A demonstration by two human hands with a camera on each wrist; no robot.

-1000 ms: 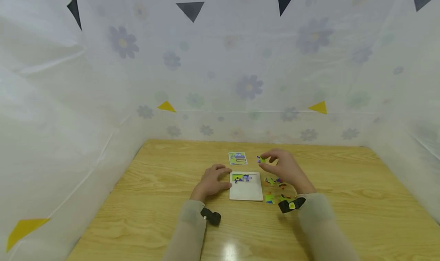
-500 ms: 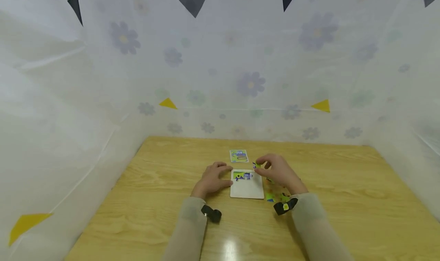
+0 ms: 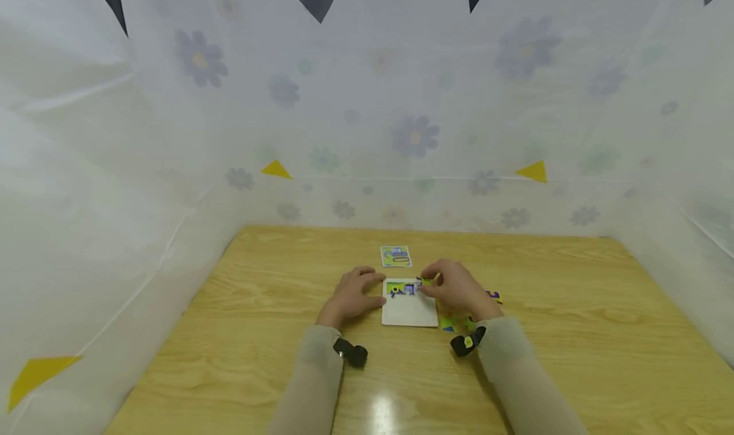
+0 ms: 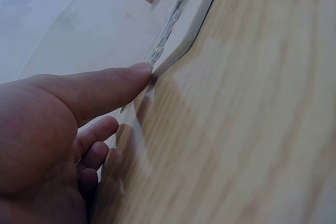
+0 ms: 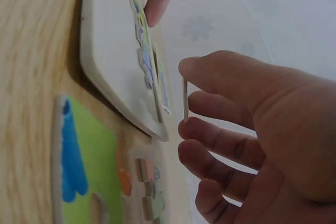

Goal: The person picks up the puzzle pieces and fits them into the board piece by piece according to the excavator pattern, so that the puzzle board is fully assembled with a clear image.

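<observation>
Pinching puzzle piece (image 5: 185,99), right hand (image 3: 455,290) has come down from beyond tray (image 3: 410,317) to its far right corner. Left hand (image 3: 351,298) flat, thumb bracing tray edge.

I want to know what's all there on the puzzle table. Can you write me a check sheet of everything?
Surface: wooden table, pale and glossy.
Job's things: white puzzle tray with a few pieces fitted along its far edge; puzzle piece pinched above it.
Clutter: loose pieces right of the tray; picture card behind it.
Grippers: left hand rests on the tray's left edge; right hand holds the piece.
Cables: nothing seen.
Surroundings: flowered white sheeting with triangle flags.
</observation>
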